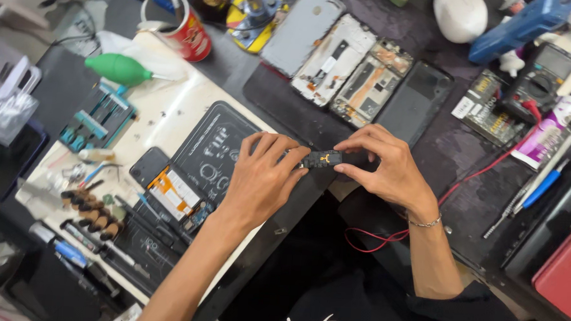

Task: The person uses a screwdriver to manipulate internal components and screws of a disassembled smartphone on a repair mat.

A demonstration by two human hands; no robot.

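At the centre of the frame, the left hand (262, 179) and right hand (381, 165) have their fingers clamped on opposite ends of a small black component (324, 159) above the counter (172, 110), best kept level and pinched lightly.

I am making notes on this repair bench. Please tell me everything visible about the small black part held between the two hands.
The small black oblong part looks like a slim electronic piece, dark with a tiny yellow-orange mark on its top face. It lies roughly level above the front edge of the dark work mat. The left hand pinches its left end and the right hand its right end, fingertips covering both ends. Its material and finer details are too small to tell.
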